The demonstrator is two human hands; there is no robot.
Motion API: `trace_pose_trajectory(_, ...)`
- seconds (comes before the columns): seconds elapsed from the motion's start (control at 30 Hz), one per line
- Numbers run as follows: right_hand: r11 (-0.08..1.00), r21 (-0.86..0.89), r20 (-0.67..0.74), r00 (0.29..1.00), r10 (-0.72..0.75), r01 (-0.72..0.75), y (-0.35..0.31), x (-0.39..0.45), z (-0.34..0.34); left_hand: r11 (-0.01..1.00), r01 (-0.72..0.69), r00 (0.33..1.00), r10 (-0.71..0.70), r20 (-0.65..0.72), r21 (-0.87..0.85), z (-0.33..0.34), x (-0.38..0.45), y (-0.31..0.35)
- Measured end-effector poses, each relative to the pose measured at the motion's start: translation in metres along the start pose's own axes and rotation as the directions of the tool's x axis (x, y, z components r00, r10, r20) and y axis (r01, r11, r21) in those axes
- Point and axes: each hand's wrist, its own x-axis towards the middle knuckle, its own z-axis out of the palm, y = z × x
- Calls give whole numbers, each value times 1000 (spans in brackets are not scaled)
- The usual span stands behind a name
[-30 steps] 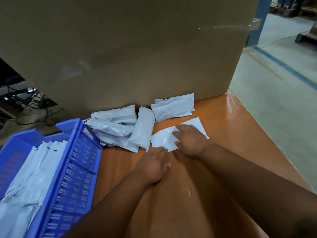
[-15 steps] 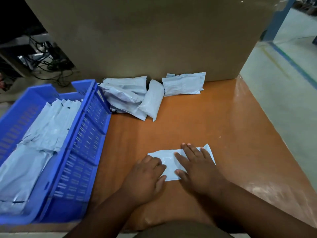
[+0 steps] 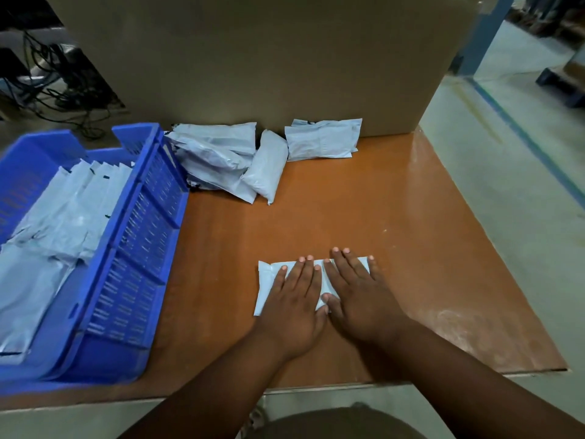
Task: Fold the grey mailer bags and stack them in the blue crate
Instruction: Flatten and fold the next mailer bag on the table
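A blue crate (image 3: 133, 248) sits at the table's left edge, overhanging the near edge a little, with flattened grey bags (image 3: 53, 236) stacked inside. Just beyond its far right corner, a loose pile of bags (image 3: 228, 160) lies against a big cardboard box (image 3: 253, 58). Bare orange table (image 3: 395, 217) stretches between that pile and the hands. Near the front edge, the left hand (image 3: 294, 299) and right hand (image 3: 361, 296) lie side by side, fingers straight and spread, pressing one grey bag (image 3: 269, 280) flat. To the right the tabletop stays bare up to its edge.
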Motion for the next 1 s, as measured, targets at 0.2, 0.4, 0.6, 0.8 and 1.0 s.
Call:
trace_pose_trajectory(0.2,1000,-13,6,1000,-11,11,-1,0,-2,1000,5,999,-6,52,15,0,0,-4)
trace_pose_trajectory(0.4,999,-34,-11,1000,-15,14,-6,10,-19,998,49,998,-51,48,47,-23,-6,-22)
trace_pose_trajectory(0.6,983,-24,-16,984,-180,180,-40,33,-22,996,86,996,-87,37,20,-39,-16,-40)
trace_pose_trajectory(0.8,985,7,11,984,-175,175,-48,35,6,991,134,990,-135,31,28,-12,-32,-55)
trace_pose_trajectory(1.0,982,-1,15,982,-187,187,-46,38,11,989,138,989,-140,40,50,-13,-31,-56)
